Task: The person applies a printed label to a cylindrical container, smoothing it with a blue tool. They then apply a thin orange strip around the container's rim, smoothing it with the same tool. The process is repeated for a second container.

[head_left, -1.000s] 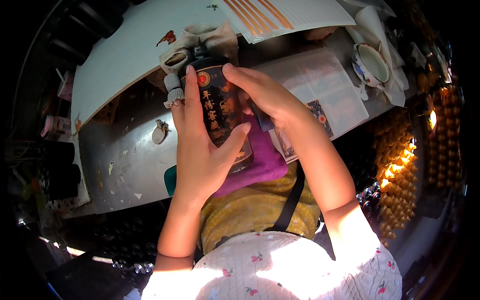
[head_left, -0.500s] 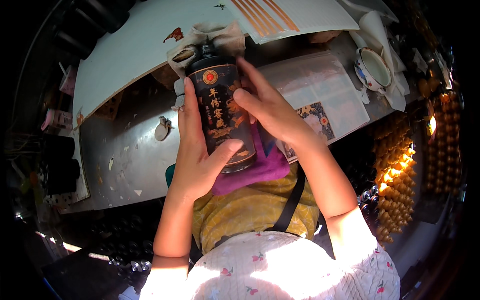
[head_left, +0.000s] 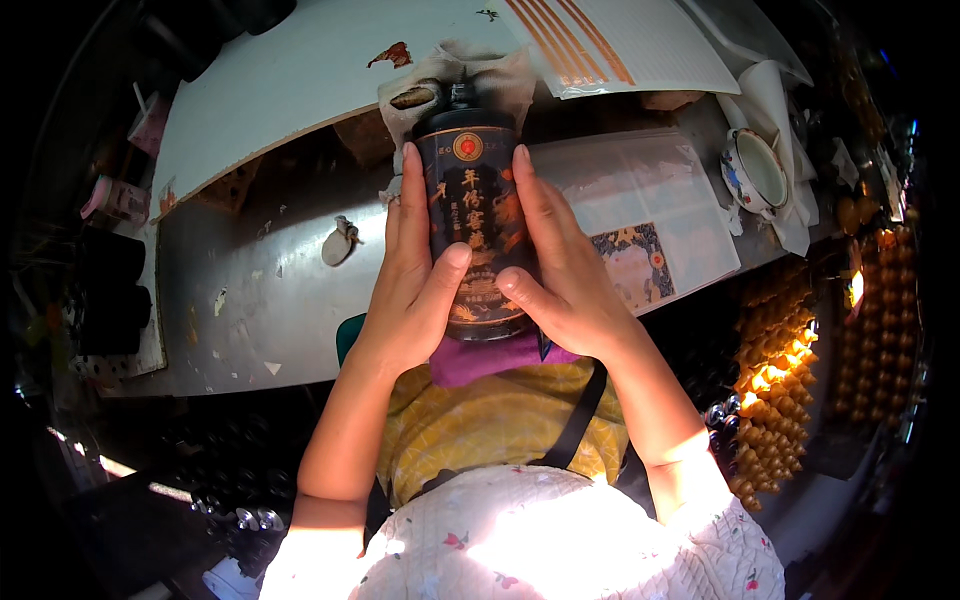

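I hold a dark bottle (head_left: 470, 205) with a gold and orange label and a red round emblem near its neck, upright over the edge of a grey worktable (head_left: 260, 300). My left hand (head_left: 415, 275) grips its left side, thumb across the label's lower part. My right hand (head_left: 555, 265) clasps the right side, thumb on the lower label. A purple cloth (head_left: 480, 358) lies under the bottle's base against my yellow apron. A crumpled stained white rag (head_left: 455, 75) sits just behind the bottle's top.
A white board (head_left: 300, 80) lies at the back left, with an orange-striped sheet (head_left: 610, 45) to its right. A clear plastic sheet over a printed label (head_left: 640, 260) lies right of my hands. A patterned cup (head_left: 755, 170) stands far right, and rows of gold bottle caps (head_left: 780, 350) below it.
The bottle has turned more upright and moved slightly away from me. My right hand slid from across the label's front to the bottle's right side, so both hands now flank it.
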Available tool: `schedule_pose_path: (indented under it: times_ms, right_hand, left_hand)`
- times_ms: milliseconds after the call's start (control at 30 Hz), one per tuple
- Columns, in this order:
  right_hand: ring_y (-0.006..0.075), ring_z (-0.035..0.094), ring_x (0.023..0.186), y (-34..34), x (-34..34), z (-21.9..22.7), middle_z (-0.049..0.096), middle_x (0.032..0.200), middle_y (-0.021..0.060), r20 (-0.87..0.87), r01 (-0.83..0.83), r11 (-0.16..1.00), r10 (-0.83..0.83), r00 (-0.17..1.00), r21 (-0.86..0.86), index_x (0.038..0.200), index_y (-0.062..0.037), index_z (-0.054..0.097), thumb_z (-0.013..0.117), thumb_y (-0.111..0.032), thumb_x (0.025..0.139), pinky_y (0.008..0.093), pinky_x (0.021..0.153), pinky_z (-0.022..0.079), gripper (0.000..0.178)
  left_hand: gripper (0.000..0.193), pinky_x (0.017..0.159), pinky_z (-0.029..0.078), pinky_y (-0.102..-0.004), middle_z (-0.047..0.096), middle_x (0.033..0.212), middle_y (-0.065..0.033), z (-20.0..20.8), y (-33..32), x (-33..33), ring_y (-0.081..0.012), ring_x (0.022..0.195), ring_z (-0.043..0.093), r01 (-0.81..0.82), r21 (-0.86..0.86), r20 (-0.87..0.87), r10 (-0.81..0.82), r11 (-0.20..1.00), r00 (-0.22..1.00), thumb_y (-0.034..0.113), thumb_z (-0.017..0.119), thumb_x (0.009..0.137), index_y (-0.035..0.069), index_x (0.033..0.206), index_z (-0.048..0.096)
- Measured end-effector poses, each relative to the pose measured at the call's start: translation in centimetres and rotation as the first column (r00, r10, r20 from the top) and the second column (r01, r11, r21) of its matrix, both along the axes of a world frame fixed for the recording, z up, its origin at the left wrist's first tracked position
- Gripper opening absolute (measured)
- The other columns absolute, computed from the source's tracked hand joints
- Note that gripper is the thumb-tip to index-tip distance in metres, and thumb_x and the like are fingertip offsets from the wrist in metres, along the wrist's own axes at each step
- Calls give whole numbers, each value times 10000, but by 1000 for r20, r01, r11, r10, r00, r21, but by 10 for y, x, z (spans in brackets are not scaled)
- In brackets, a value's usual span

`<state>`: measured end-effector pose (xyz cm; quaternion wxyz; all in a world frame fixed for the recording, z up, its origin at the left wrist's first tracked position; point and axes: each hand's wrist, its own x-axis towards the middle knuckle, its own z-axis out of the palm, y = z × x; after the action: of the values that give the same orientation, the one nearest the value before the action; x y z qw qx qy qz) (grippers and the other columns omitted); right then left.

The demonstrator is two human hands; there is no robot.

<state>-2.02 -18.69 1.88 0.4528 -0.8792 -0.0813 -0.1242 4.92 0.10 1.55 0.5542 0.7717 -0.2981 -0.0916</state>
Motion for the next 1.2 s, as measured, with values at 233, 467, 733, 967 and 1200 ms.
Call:
schedule_pose_path:
  times_ms: [233,467,733,967,1200]
  right_hand:
    - [423,524,1290,-6,2,-9,385,1529,255,52,5,999,-3,999,-39,1640,-73,96,644,-466,947,435,1037,466,967]
    - [241,578,817,-4,-11,0,467,1449,217,-107,-2,987,19,994,158,1622,-19,168,635,-499,950,337,812,508,949]
    - [240,578,836,-7,-19,1,557,1319,186,-149,19,996,-5,989,90,1631,-51,172,652,-415,951,350,804,507,908]
    - [233,572,832,-6,-19,-6,563,1317,177,-130,-14,994,28,991,106,1646,-112,158,666,-404,942,348,795,504,916]
    - [226,572,853,-12,-1,-3,499,1455,167,-77,6,991,5,997,134,1652,-142,135,672,-433,938,327,793,500,939]
  left_hand:
    - [883,1241,-16,-532,307,1561,-292,-21,8,-10,-440,1496,241,-38,54,136,31,998,990,619,225,1040,-15,1619,22]
    - [838,1232,-29,-548,486,1309,-255,-25,18,-21,-419,1303,418,-74,92,198,55,993,979,577,188,1055,-47,1609,110]
    - [1025,1196,-38,-639,491,1167,-233,-31,34,-42,-417,1147,467,-77,215,340,0,974,940,685,377,965,-84,1592,121]
    - [1205,1170,-16,-700,488,1292,-276,-35,36,-57,-434,1179,479,-80,288,445,-59,954,894,804,484,858,-86,1590,134]
    - [1001,1209,-1,-631,466,1380,-268,-16,24,-24,-412,1243,456,-113,95,381,69,989,922,696,340,975,-55,1603,132]
